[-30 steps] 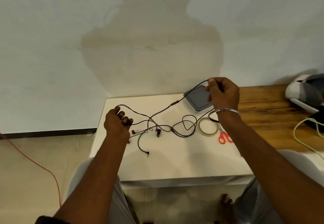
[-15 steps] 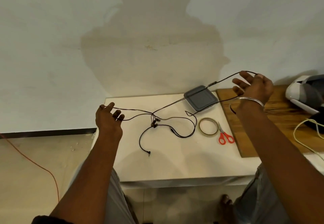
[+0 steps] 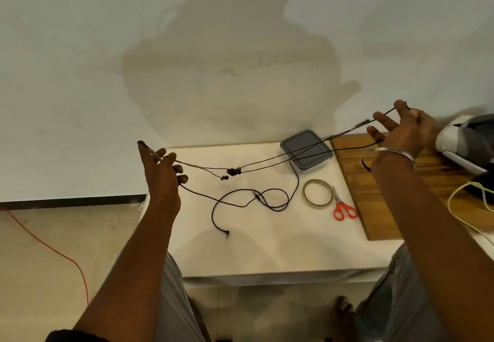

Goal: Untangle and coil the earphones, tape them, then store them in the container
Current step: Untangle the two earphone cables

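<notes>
a: careful now. the earphones (image 3: 234,172) are stretched in the air between your two hands, above the white worktop (image 3: 267,256), and the earbuds sit in a small knot near the middle. if you pull your hands further apart, i think this knot gets tighter, not looser.

b: yes. and on your right hand (image 3: 406,133) the fingers are straight and spread, so the cable only lies over the fingertips. it can slip off, and then the strand drops onto the loose loops below.

a: your left hand (image 3: 163,173) also has the fingers spread, with cable running between them. whether the thumb pinches it, i cannot tell.

b: the cable is thin and black, and more than one strand goes from hand to hand. two strands pass above the grey container (image 3: 307,149), which has its lid on. a slack part with the plug lies in loops on the worktop, near the tape roll (image 3: 318,192) and the red scissors (image 3: 343,208).

a: that slack part may catch the tape roll if you drag it to the right.

b: the earbuds look small and dark, bunched close together. i think you should loosen there first, before any coiling.
</notes>
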